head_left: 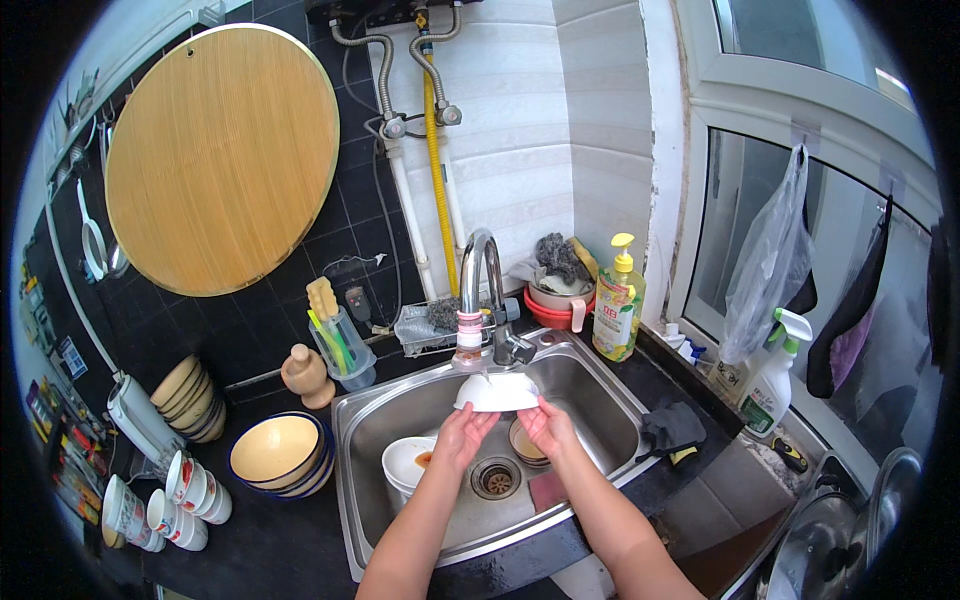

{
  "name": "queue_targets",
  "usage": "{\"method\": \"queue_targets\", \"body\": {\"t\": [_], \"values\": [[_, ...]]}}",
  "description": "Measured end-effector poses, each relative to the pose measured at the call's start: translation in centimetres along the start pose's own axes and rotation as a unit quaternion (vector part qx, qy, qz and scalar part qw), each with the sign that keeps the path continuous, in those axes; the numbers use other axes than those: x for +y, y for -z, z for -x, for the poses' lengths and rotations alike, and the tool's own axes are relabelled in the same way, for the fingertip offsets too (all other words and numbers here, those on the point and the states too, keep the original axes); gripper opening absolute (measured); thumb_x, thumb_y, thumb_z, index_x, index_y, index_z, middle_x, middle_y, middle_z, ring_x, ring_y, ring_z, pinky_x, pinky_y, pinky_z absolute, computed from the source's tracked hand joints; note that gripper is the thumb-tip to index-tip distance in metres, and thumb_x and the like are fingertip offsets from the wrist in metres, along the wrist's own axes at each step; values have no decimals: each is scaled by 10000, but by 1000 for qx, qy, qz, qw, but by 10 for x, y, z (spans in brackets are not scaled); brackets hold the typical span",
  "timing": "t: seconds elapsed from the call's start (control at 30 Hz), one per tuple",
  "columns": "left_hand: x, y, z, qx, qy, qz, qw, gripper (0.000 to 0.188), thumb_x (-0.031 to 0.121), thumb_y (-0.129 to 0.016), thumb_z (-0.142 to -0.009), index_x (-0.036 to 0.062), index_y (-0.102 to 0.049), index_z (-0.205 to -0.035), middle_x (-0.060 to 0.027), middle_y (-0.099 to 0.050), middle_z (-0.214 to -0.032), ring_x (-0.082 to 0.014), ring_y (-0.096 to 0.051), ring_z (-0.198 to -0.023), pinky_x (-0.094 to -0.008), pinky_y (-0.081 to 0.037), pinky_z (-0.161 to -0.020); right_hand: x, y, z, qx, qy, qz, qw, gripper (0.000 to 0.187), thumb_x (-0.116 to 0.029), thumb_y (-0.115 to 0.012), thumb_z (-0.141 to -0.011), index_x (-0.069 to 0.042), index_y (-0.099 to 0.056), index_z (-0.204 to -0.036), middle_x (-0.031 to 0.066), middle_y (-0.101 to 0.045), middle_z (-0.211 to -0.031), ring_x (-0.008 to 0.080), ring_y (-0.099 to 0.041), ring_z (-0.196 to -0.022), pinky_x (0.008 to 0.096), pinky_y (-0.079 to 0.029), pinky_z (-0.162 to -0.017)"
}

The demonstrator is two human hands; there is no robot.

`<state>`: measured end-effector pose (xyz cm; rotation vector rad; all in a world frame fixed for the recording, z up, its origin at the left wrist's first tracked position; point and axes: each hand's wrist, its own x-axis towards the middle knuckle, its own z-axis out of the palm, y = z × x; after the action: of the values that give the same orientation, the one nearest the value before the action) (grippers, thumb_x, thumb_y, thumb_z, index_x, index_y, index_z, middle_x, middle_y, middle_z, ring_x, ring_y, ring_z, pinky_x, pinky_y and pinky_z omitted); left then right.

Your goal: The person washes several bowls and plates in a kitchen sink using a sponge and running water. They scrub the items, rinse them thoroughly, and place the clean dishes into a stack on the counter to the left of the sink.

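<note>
A white bowl (497,392) is held tilted beneath the spout of the chrome faucet (488,290), its outer side facing up. My left hand (465,434) grips its left edge and my right hand (547,428) its right edge, both closed on the rim. Below lies the steel sink (380,400), with a stained white dish (405,462) on the left of its basin. A tan bowl (522,440) sits partly hidden behind my right hand. The drain (496,479) shows between my forearms, near a reddish cloth or sponge (547,491).
Stacked cream bowls (275,450), paper cups (180,520) and a wooden pestle-like piece (305,375) stand left of the sink. A soap bottle (617,310) and red basin (552,315) are behind it. A dark cloth (672,428) lies on its right edge, near a spray bottle (772,385).
</note>
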<state>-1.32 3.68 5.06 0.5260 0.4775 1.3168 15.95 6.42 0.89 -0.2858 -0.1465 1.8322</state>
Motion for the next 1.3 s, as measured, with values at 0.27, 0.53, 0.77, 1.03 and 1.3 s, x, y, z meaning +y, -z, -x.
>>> {"method": "queue_targets", "body": {"t": [0.27, 0.53, 0.77, 1.03, 1.3], "values": [[7, 23, 7, 38, -10, 3, 999, 327, 142, -430, -895, -10, -391, -1182, -150, -489, -1174, -284, -472, -1103, -441, -346, -984, 5, -12, 8, -77, -31, 84, 993, 300, -86, -438, -883, -8, -413, -1172, 135, -520, -1130, 247, -528, -1039, 390, -433, -898], [-5, 53, 36, 55, -18, 123, 991, 328, 142, -338, -907, 6, -378, -1203, -144, -478, -1205, -286, -466, -1108, -429, -378, -936, 13, -44, 30, -167, -86, 201, 961, 385, -83, -458, -876, -38, -360, -1246, 124, -488, -1184, 240, -521, -1055, 381, -433, -896], [-16, 58, 46, 64, 29, 138, 988, 328, 164, -304, -916, -2, -380, -1188, -152, -495, -1168, -299, -478, -1084, -450, -406, -903, 24, -43, 29, -120, -30, 264, 957, 354, -104, -514, -858, -37, -405, -1188, 116, -516, -1150, 211, -538, -1031, 351, -467, -851], [-18, 53, 40, 160, 124, -96, 974, 380, 307, -333, -922, 28, -403, -1170, -134, -523, -1072, -267, -559, -854, -445, -467, -818, 32, -45, 32, -149, 27, 424, 893, 292, -123, -554, -846, -33, -487, -1115, 49, -617, -953, 125, -605, -820, 273, -489, -747], [-2, 16, 49, 223, -94, -229, 943, 536, 485, -508, -814, 67, -428, -1138, -86, -507, -989, -195, -541, -755, -319, -522, -561, 45, -57, 44, -200, 131, 816, 526, 240, -138, -544, -832, -57, -586, -1054, 96, -645, -809, 209, -623, -724, 310, -480, -644]]}}
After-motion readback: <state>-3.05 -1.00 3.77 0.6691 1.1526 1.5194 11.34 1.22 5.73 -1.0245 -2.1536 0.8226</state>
